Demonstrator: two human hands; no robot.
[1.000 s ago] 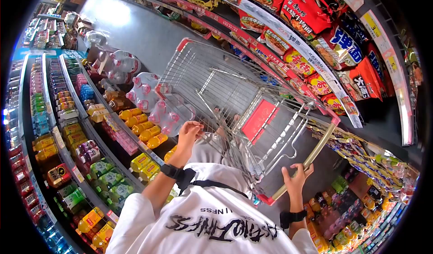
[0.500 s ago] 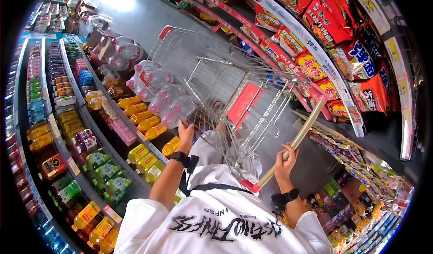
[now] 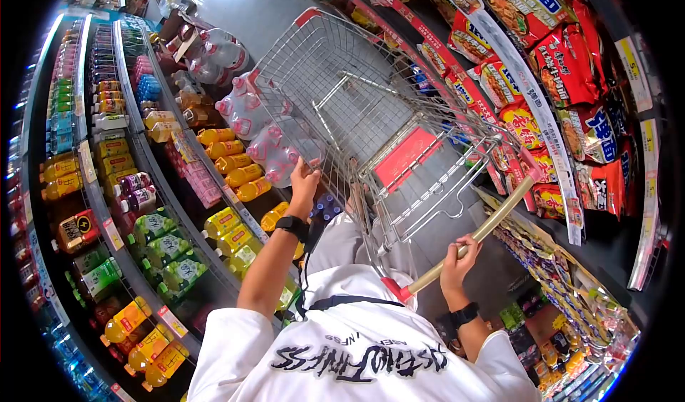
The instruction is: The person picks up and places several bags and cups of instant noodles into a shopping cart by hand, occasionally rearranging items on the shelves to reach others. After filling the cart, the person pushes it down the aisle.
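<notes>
My right hand (image 3: pixel 460 263) is wrapped round the gold handle bar (image 3: pixel 499 216) of a wire shopping cart (image 3: pixel 357 66). The cart stands in the aisle in front of me, with a red panel (image 3: pixel 409 159) on its fold-down seat. On the other side my left hand (image 3: pixel 305 181) reaches forward beside the cart, its fingers raised and a little apart. Those fingertips overlap a wrapped pack of clear bottles with pink caps (image 3: pixel 275 148) on the floor at the shelf's foot. Both wrists wear black bands.
Shelves of bottled drinks (image 3: pixel 171 259) line the left, with orange-yellow bottles (image 3: pixel 239 165) low down. More wrapped clear bottles (image 3: pixel 221 53) stand farther along. Bagged instant noodles (image 3: pixel 564 66) fill the right-hand shelves. Grey floor (image 3: pixel 264 6) runs ahead.
My left hand has moved up and forward, to the pink-capped bottles. In view, the cart and shelves have shifted rightward. The right hand keeps hold of the cart handle.
</notes>
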